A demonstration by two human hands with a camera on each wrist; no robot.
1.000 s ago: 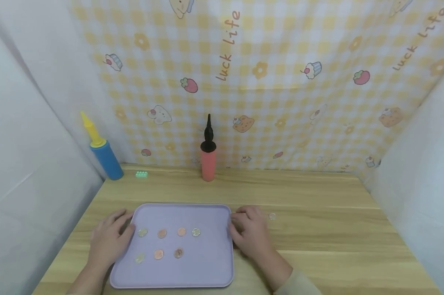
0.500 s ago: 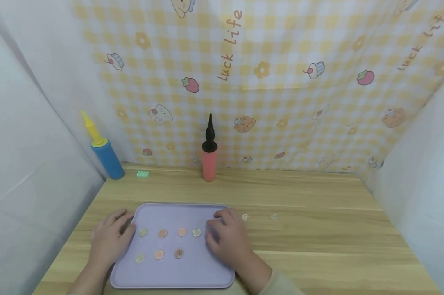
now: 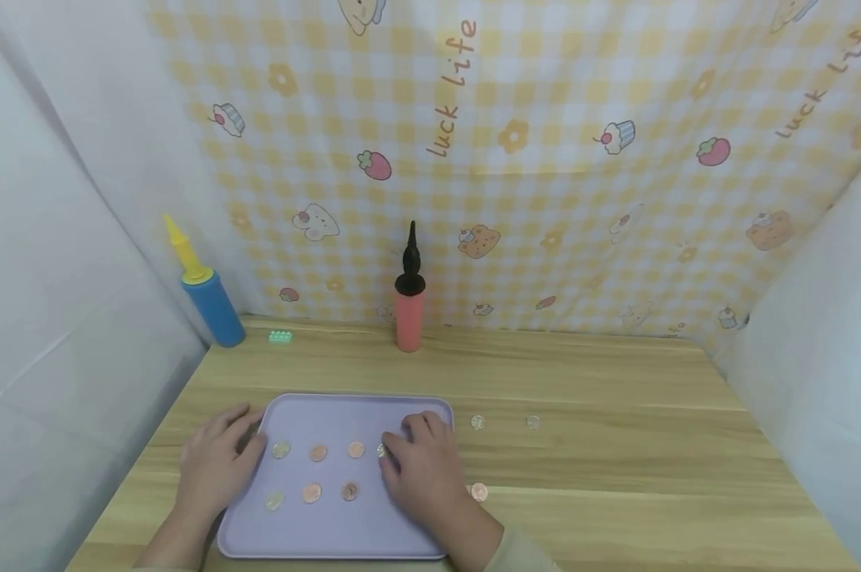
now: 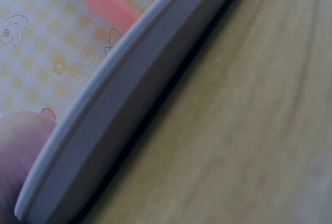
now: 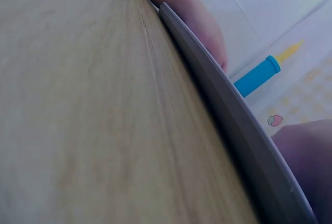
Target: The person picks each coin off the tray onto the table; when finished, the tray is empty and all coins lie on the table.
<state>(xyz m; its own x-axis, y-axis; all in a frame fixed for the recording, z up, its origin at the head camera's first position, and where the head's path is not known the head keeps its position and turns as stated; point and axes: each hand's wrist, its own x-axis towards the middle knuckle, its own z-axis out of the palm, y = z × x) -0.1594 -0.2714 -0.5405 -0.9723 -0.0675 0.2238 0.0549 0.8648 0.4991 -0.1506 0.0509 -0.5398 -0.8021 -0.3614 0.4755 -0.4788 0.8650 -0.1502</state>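
A lilac tray (image 3: pixel 337 540) lies on the wooden table, bearing several coins in two rows. My left hand (image 3: pixel 214 461) rests at its left rim, fingers loosely extended and thumb over the edge. Over the tray's right part is my right hand (image 3: pixel 426 469). Its index finger and thumb are at a silvery coin (image 3: pixel 383 450) in the back row and partly hide it; whether they pinch it cannot be seen. Left of it lie a copper coin (image 3: pixel 356 450), another copper coin (image 3: pixel 319 453) and a pale coin (image 3: pixel 281 450). The front row includes a dark copper coin (image 3: pixel 349 491).
Right of the tray, a silvery coin (image 3: pixel 477 423), a clear-looking coin (image 3: pixel 534 423) and a copper coin (image 3: pixel 479 492) lie on the table. A pink pump (image 3: pixel 409 318), a blue pump (image 3: pixel 214 310) and a green toy brick (image 3: pixel 280 337) stand along the back by the curtain.
My right hand has moved left from the tray's right edge to the silvery coin. Coins on the table beside the tray have come into view. The left hand stays at the rim.
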